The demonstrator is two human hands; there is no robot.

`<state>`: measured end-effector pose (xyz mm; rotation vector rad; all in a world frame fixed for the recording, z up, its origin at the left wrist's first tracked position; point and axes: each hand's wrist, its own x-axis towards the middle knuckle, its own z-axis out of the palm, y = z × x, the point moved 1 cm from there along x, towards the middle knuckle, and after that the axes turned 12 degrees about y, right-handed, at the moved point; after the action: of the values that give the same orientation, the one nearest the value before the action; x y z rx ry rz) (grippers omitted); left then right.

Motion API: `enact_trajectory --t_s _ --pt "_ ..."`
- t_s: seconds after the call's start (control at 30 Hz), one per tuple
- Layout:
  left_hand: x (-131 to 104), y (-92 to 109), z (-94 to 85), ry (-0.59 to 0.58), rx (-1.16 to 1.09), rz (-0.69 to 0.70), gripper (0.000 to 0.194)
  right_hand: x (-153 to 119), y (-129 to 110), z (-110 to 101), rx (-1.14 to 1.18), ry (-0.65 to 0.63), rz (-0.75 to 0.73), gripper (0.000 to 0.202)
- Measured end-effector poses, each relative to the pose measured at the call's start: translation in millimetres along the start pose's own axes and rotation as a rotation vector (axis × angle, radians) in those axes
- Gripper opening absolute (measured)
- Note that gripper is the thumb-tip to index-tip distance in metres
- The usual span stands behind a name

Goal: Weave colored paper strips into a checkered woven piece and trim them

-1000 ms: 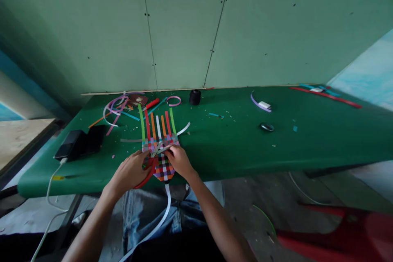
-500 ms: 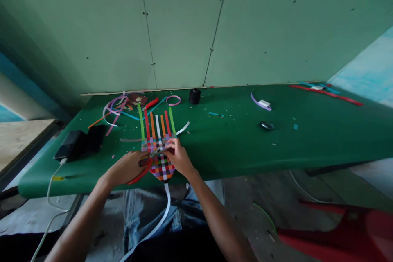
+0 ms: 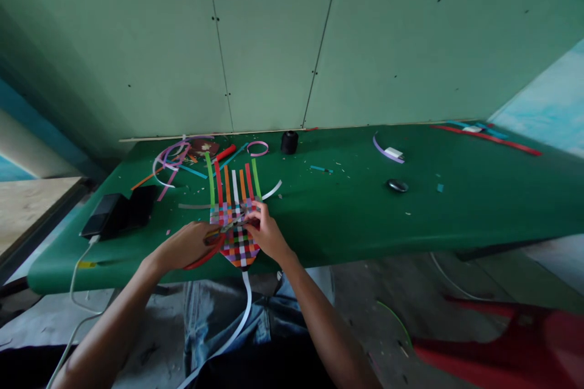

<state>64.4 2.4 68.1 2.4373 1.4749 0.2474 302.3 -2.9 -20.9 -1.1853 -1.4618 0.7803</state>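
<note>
A woven piece of colourful flat strips (image 3: 241, 253) lies at the table's front edge, with loose green, red, orange and white ends fanned towards the wall. My left hand (image 3: 189, 244) is closed round red-handled scissors (image 3: 204, 259), whose blades reach right across the weave. Over the right side of the weave, my right hand (image 3: 265, 232) has its fingers pinched by the scissor tips; what they grip is too small to make out. A long white strip (image 3: 247, 301) hangs from the weave's pointed near end over my lap.
Loose strips (image 3: 170, 164) and a red-handled tool (image 3: 225, 152) lie at the back left, near a black spool (image 3: 289, 143). A black phone-like device (image 3: 106, 214) with a white cable sits left. A dark mouse-shaped object (image 3: 396, 185) rests right; a red chair (image 3: 511, 340) stands below.
My left hand and the scissors have shifted slightly left and back from the weave. My right hand stays pinched in nearly the same place.
</note>
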Motion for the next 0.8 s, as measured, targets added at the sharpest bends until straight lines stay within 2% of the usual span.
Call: enact_trajectory --t_s 0.1,0.3,0.63,0.8 --pt "0 1 -2.6 -0.045 0.006 0.034 0.032 0 -1 0 0.008 0.004 0.004 0.056" --pt "-2 2 -5.9 -0.059 0.057 0.046 0.027 -1 1 2 0.018 0.006 0.009 0.060" --pt "-3 -6 0.5 -0.044 0.097 0.054 0.031 -1 3 2 0.030 0.006 0.013 0.062" --pt "-2 -2 5.1 -0.001 0.080 0.073 0.036 -1 1 1 0.044 0.008 0.026 0.064"
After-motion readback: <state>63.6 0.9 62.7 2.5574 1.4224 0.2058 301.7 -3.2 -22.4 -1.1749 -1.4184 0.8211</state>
